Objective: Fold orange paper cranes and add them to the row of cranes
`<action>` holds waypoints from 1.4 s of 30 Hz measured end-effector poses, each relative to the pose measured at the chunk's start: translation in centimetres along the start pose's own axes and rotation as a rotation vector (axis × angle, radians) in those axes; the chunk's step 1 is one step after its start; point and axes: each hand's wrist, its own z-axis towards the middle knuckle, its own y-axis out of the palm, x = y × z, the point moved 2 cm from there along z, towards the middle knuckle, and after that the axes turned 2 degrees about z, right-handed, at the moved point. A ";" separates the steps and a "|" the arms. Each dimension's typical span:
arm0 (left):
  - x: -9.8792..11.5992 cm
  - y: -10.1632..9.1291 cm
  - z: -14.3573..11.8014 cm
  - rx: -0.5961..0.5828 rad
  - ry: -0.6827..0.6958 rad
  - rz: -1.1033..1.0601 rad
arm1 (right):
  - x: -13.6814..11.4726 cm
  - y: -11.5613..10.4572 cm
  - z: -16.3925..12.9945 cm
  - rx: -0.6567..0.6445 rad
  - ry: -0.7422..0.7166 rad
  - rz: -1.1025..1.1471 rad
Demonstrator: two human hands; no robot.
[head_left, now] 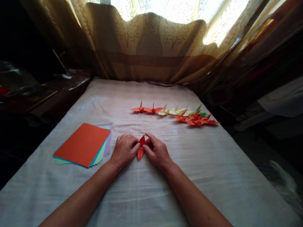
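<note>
**Count of items in view**

Hands: 2, a left hand [123, 150] and a right hand [158, 152], both the person's own.

Partly folded red paper piece [141, 148]: 1, between the two hands.

Finished paper cranes, in a row on the cloth-covered bench [213, 164]:
- orange-red cranes at the left end [147, 109]: 2
- pale yellow cranes [174, 111]: about 3; they overlap, so the count is uncertain
- green crane [200, 111]: 1, partly hidden
- orange cranes in the front cluster [196, 120]: at least 3; overlapping, exact number cannot be read

Stack of flat paper sheets [82, 143]: 1 stack. Orange sheet on top; blue, green and purple edges show beneath; at least 4 sheets, the total not countable.

Curtain [151, 47]: 1.
</note>
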 end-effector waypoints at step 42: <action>0.0 0.7 0.0 0.015 -0.074 0.006 | -1.1 -0.3 -1.6 -0.045 -0.204 -0.483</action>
